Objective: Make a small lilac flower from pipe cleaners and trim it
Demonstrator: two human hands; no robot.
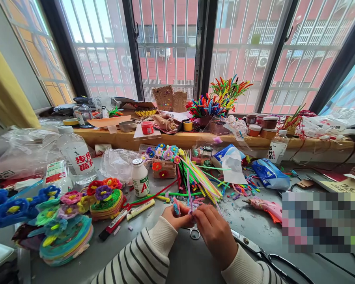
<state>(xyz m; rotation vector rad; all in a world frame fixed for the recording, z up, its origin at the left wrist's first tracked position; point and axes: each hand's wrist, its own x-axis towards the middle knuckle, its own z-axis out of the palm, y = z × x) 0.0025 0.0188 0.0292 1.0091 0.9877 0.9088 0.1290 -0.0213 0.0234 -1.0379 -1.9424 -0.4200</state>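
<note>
Hands [175,217] [215,232] close, fingers [206,216] pinching lilac stem [189,189]

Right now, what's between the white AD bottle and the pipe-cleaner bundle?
In the head view: a woven basket with fuzzy flowers, set slightly farther back. Red pipe cleaners cross the stretch in front of it.

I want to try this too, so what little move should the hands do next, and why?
Maybe the right hand should bend the pale purple fuzzy stem: it pinches the stem low down, and a long loose end sticks up above. The left hand, close by, holds a pink-and-blue fuzzy piece.
</note>
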